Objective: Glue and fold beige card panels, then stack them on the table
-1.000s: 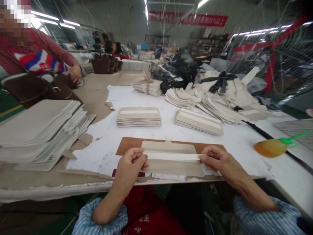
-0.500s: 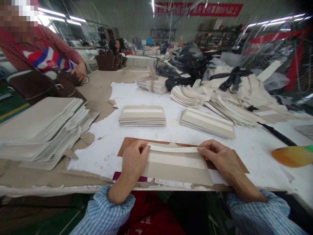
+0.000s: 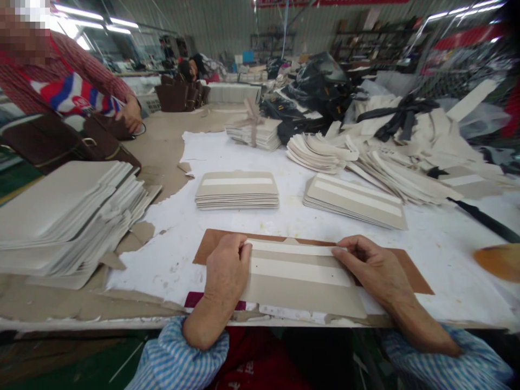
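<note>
pinching white strip (image 3: 293,247) at ends with left fingers (image 3: 246,251) and right fingers (image 3: 344,256), lengthwise along far side of beige panel (image 3: 306,297)

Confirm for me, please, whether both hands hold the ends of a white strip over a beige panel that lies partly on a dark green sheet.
Not quite: the head view shows the sheet is brown, not dark green. The rest stands: the left hand and right hand hold the ends of the white strip over the beige panel.
</note>
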A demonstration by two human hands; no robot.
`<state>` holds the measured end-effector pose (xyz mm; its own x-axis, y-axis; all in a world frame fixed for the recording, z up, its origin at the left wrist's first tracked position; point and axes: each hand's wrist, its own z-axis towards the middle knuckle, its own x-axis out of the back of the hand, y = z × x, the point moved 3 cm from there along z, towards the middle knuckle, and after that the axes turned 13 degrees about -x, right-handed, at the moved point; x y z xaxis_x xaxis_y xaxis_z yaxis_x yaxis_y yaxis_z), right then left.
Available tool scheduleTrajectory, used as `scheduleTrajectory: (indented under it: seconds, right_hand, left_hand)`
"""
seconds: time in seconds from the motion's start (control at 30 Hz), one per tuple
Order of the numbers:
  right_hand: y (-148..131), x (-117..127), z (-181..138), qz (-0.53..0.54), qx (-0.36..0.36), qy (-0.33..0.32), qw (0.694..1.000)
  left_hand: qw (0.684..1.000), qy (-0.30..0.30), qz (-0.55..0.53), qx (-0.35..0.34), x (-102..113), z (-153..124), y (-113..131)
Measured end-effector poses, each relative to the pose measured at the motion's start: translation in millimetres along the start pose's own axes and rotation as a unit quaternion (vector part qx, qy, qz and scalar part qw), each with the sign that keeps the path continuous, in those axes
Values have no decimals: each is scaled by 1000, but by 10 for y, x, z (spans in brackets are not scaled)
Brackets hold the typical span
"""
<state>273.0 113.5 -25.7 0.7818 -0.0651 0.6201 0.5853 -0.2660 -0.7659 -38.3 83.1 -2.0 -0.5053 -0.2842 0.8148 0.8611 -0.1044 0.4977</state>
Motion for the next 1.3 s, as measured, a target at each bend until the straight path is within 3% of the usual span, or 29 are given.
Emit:
scheduleTrajectory:
  seconds: [0.47,0.7,0.97,1.3]
  right_hand:
    - [36,27,-19,-52,2,33,998]
    - [-55,7,-52,-55,45,51,996]
    - [-182,-1,-93,-61,96,71,991]
    - [-153,-19,-71,-105,76,77,989]
  left_hand:
    - [998,31,41,-32,-23,-47,-39]
    - [995,12,38,-90,-2,-45,-7]
    - [988,43,66,-132,-14,-37,-51]
    - [988,32,78,-130,-8,-24,-61]
